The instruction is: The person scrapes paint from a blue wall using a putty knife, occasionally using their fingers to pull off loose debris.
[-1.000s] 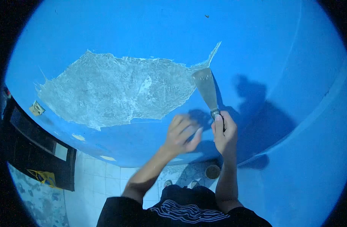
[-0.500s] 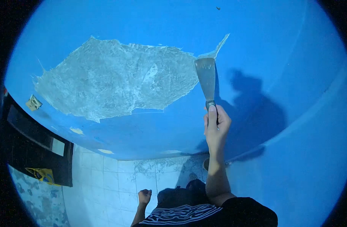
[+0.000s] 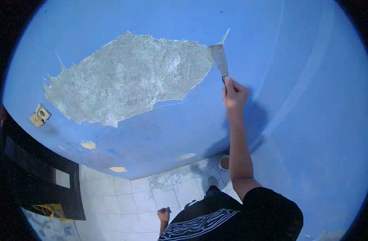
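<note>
Blue wall (image 3: 160,132) fills most of the view, spreading out on every side of the bare grey patch (image 3: 124,80). Down below that patch runs the white tiled floor (image 3: 128,201), and here's the patch itself, broad, ragged-edged, mottled with paler smears. Below and left of it sits a dark piece of furniture (image 3: 39,172), cut off by the border of the view. A black shirt (image 3: 240,213) with white wavy lines comes in well below and to the right of the patch. Something yellow (image 3: 53,211) lies far below its left end, details too small to read. And now the scraper (image 3: 220,60): its blade overlaps the patch's upper right tip, handle slanting down. The right grip (image 3: 235,94) is closed around that handle, below and right of the patch. Just off the patch's lower left edge, a cream wall fixture (image 3: 40,115). Well below its right end, a round container (image 3: 224,162) stands beside the arm. The left grip (image 3: 164,214), far below the patch, looks curled; whether it holds anything, I can't tell. Smallest of all, a thin pale sliver (image 3: 225,36) runs up from the patch's upper right tip, just above the blade.
</note>
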`<act>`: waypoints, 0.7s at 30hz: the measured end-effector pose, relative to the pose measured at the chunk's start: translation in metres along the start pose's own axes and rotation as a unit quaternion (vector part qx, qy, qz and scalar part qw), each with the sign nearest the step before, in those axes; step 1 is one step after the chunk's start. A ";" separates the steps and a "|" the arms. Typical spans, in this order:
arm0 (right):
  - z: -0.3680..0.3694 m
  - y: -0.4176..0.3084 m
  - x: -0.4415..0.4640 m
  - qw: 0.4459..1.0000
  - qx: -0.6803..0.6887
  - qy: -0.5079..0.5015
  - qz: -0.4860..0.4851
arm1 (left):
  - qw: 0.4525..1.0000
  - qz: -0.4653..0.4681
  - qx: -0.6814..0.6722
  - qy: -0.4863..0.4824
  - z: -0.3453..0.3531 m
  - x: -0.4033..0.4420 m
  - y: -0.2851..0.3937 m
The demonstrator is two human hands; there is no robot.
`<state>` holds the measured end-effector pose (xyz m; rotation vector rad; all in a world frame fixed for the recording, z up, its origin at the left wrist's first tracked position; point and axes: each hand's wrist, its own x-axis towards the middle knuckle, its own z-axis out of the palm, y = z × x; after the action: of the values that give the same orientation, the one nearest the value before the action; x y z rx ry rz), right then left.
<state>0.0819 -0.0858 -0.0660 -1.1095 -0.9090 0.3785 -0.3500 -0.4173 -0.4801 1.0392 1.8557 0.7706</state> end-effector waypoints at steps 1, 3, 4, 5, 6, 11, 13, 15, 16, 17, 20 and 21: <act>-0.002 -0.003 -0.001 1.000 0.017 0.012 0.017 | 1.000 -0.020 0.013 -0.012 -0.004 -0.002 -0.006; -0.002 -0.007 -0.004 0.999 0.032 0.027 0.029 | 1.000 -0.013 -0.012 -0.015 -0.012 -0.010 -0.021; -0.002 -0.003 -0.008 0.999 0.015 0.025 0.039 | 1.000 -0.015 -0.005 -0.011 -0.016 -0.012 -0.032; -0.001 -0.004 -0.009 0.999 0.001 0.025 0.048 | 1.000 -0.014 0.004 -0.006 -0.021 -0.006 -0.044; -0.001 -0.006 -0.006 0.998 0.000 0.035 0.048 | 0.999 -0.038 -0.032 0.009 -0.027 -0.010 -0.042; -0.016 -0.017 -0.001 0.993 -0.090 0.042 -0.067 | 0.995 -0.051 -0.084 -0.019 -0.054 -0.007 -0.067; -0.014 -0.030 -0.006 0.990 -0.113 0.043 -0.068 | 0.996 0.022 -0.089 -0.001 -0.064 0.003 -0.094; -0.018 -0.034 -0.003 0.987 -0.140 0.045 -0.067 | 0.997 -0.008 -0.077 0.028 -0.074 0.011 -0.098; -0.019 -0.030 0.001 0.991 -0.124 0.027 -0.044 | 0.996 -0.023 -0.068 0.049 -0.079 0.005 -0.082; -0.018 -0.031 0.007 0.994 -0.105 0.007 -0.029 | 0.986 -0.050 -0.146 0.067 -0.078 0.005 -0.079; -0.022 -0.028 -0.005 0.992 -0.116 0.031 -0.036 | 0.979 -0.086 -0.166 0.079 -0.074 0.008 -0.064; -0.020 -0.029 -0.011 0.992 -0.116 0.029 -0.033 | 0.980 -0.098 -0.152 0.079 -0.069 0.008 -0.058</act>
<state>0.0860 -0.1174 -0.0480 -1.2921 -0.9520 0.1883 -0.4344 -0.4441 -0.4994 0.6083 1.8652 1.0031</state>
